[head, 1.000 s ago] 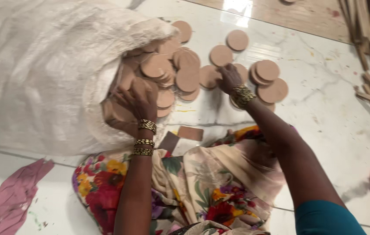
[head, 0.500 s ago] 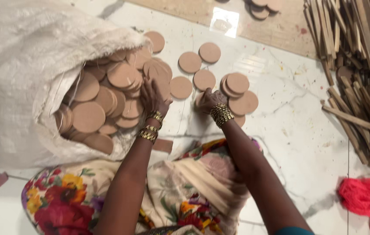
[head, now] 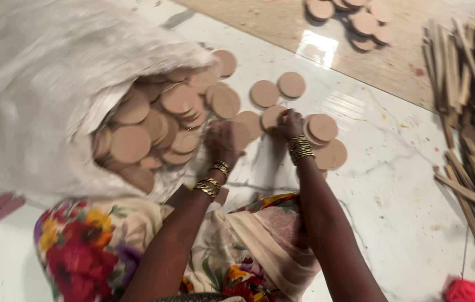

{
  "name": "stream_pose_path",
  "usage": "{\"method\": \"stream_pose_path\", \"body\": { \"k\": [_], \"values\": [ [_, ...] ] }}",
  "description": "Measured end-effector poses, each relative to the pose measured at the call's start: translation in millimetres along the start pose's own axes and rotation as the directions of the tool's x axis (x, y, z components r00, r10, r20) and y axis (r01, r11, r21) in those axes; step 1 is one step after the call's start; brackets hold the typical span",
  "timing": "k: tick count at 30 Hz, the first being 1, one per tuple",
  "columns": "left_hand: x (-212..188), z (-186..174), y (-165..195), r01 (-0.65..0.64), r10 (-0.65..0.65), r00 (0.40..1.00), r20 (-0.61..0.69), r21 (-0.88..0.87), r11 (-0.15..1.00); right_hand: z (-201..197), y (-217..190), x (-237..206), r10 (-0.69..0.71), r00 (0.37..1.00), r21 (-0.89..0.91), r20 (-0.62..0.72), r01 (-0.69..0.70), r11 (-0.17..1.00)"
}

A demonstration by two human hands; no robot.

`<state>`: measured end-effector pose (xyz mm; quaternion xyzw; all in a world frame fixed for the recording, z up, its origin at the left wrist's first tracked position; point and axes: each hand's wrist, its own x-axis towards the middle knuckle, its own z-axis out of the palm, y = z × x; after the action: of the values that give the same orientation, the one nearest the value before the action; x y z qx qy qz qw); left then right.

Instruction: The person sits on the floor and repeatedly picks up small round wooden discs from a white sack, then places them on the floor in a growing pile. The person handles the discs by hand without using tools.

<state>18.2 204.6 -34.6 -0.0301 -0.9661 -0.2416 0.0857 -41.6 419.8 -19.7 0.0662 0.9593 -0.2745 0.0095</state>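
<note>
Reaching hands (head: 223, 142) over discs (head: 265, 92)

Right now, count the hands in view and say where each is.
2. The left hand rests on discs at the mouth of the sack; the right hand touches loose discs on the floor. None seems hidden.

Flat round tan wooden discs (head: 131, 144) spilling from a white woven sack (head: 42, 84) onto the marble floor
</note>
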Motion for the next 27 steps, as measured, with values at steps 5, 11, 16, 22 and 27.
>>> {"method": "stream_pose_path", "body": {
  "k": [5,11,16,22,27],
  "values": [
    [-27,-12,-1,0.024,-0.009,0.989,0.145,-0.102,0.994,-7,-4,-9,0.157,0.981,0.588,0.116,-0.195,0.785],
    [-34,-13,-17,0.283,-0.168,0.953,0.253,-0.541,0.792,-12,-16,-33,0.298,0.901,0.563,0.316,-0.431,0.706],
    [-39,-26,-32,0.175,-0.283,0.958,0.037,-0.860,0.479,-12,-45,-51,0.144,0.988,0.621,0.054,-0.146,0.770],
    [-18,-75,-74,0.109,-0.591,0.794,-0.142,-0.923,0.368,33,-88,-65,0.130,0.978,0.912,0.163,-0.199,0.360],
    [-7,-140,-139,-0.100,-0.602,0.674,-0.428,-0.860,0.500,112,-200,-78,-0.346,0.934,-0.081,-0.083,0.340,0.937]
  ]
}}
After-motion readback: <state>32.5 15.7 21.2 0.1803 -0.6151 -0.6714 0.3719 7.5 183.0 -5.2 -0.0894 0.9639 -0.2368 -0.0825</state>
